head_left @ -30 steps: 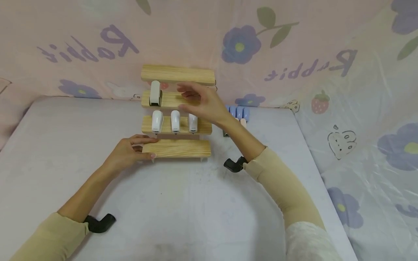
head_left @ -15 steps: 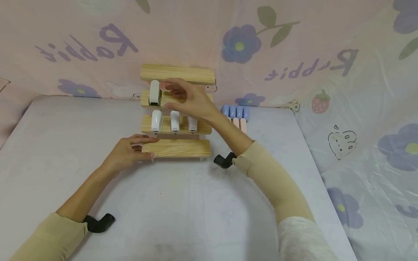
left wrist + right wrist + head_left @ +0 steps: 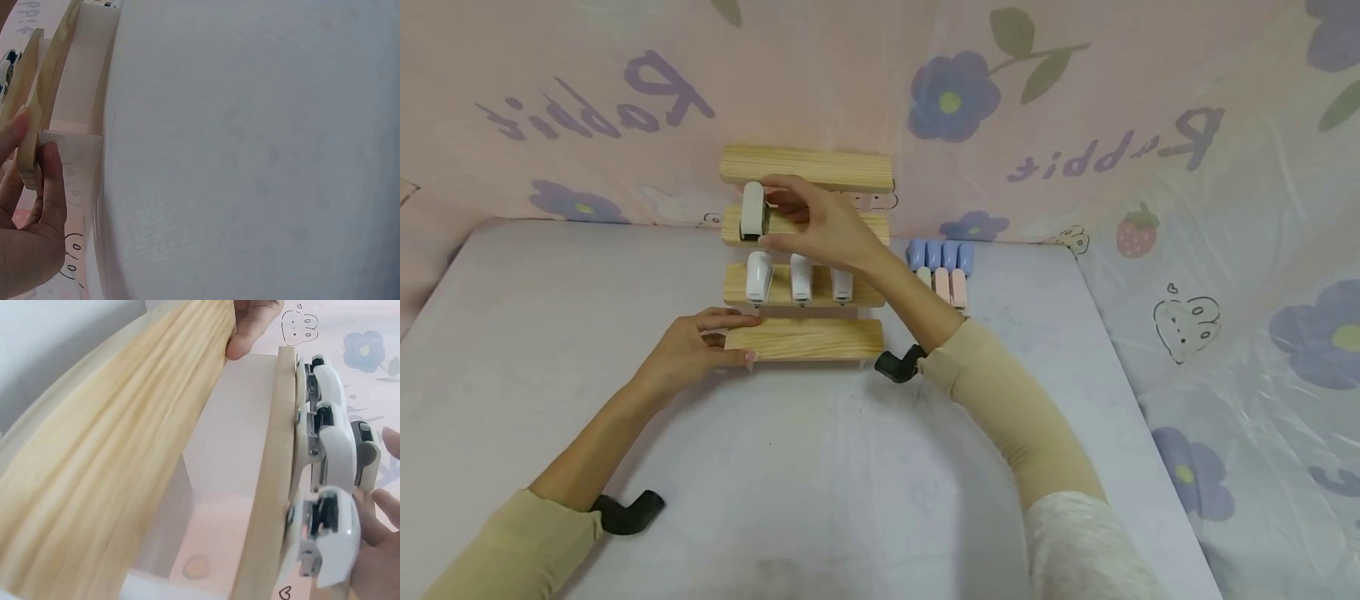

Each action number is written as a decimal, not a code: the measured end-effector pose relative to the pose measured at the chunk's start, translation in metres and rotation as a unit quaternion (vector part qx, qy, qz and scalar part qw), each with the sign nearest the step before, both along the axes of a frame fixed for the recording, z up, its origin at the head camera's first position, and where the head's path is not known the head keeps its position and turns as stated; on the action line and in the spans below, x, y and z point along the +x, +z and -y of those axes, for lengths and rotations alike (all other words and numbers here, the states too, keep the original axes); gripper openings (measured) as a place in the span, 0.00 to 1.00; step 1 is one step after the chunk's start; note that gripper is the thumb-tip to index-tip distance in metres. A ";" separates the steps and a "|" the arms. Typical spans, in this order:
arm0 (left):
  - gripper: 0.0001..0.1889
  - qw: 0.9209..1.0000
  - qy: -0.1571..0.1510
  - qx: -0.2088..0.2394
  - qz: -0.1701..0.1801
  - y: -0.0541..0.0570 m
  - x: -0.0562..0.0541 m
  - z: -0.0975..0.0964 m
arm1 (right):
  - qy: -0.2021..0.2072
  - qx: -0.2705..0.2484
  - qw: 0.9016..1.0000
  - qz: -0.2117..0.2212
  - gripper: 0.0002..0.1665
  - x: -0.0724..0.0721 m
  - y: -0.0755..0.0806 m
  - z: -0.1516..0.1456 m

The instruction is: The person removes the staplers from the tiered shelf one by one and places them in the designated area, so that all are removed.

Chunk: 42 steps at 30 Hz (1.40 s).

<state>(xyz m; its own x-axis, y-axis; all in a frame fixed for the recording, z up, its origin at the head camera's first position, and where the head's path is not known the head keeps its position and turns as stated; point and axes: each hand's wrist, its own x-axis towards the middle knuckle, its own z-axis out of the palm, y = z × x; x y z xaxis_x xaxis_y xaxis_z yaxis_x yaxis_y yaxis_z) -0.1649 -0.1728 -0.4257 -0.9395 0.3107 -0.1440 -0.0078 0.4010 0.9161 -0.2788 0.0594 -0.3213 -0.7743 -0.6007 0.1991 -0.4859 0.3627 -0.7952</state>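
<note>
In the head view my left hand (image 3: pixel 688 354) grips the left end of the lowest wooden board (image 3: pixel 805 340) of a tiered display rack. The left wrist view shows its fingers (image 3: pixel 53 181) on either side of that board (image 3: pixel 47 81). My right hand (image 3: pixel 827 225) reaches over the rack, thumb and fingers spread at the right side of an off-white small stapler (image 3: pixel 752 211). Whether they touch it is hard to tell. That stapler stands upright at the left of the second board from the top. White small staplers (image 3: pixel 801 278) line the board below, the rightmost partly hidden by my wrist.
Right of the rack, blue staplers (image 3: pixel 950 257) stand on the white table (image 3: pixel 820 500), with pink ones (image 3: pixel 951 287) in front. A top board (image 3: pixel 805 167) overhangs my right hand. Patterned cloth (image 3: pixel 820 75) hangs behind. Black wrist mounts (image 3: pixel 898 365) stick out from both sleeves.
My right hand has moved left along the second board to the off-white stapler, its finger spread about the same. The left hand stays on the lowest board. The staplers keep their places.
</note>
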 end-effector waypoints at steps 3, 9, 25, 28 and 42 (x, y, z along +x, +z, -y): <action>0.29 1.000 0.001 0.008 0.006 0.001 0.000 0.000 | -0.002 0.008 1.000 -0.009 0.44 0.001 0.001 0.003; 0.29 1.000 0.001 0.010 0.011 0.000 0.000 0.001 | -0.023 0.043 0.998 -0.031 0.44 0.001 0.001 0.011; 0.28 1.000 0.002 0.013 0.011 0.001 0.001 -0.001 | -0.063 0.031 0.997 -0.023 0.42 0.006 -0.002 0.016; 0.28 1.000 0.004 0.007 0.009 0.002 0.001 -0.001 | -0.054 0.010 0.998 -0.006 0.42 0.008 -0.001 0.014; 0.29 1.000 0.006 0.002 0.008 0.002 0.000 0.000 | -0.038 -0.048 0.998 0.026 0.44 0.011 0.002 0.000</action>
